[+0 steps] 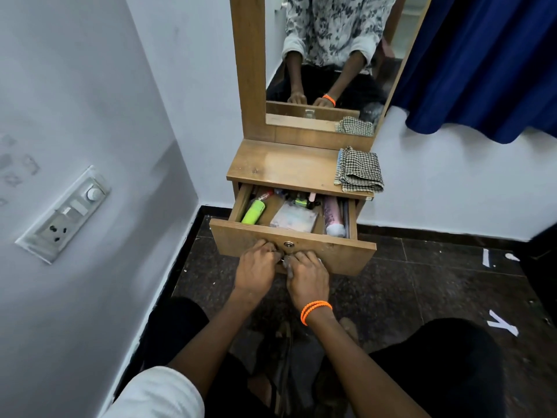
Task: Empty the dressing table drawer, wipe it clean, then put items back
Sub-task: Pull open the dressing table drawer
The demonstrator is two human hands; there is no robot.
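White painted walls (90, 86) meet in a corner. Switchboard (64, 214) mounted on left wall. Dark tiled floor (422, 282) with black skirting. Blue curtain (488, 64) hangs at right.

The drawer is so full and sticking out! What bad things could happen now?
1. Both hands, left hand and right hand, grip the handle low on the drawer front. Pulled much further, it might slide right out and spill.
2. The green bottle, pink tube and small items lie loose, so a jerk could roll them around.
3. The checked cloth overhangs the tabletop's right edge and might slip off.
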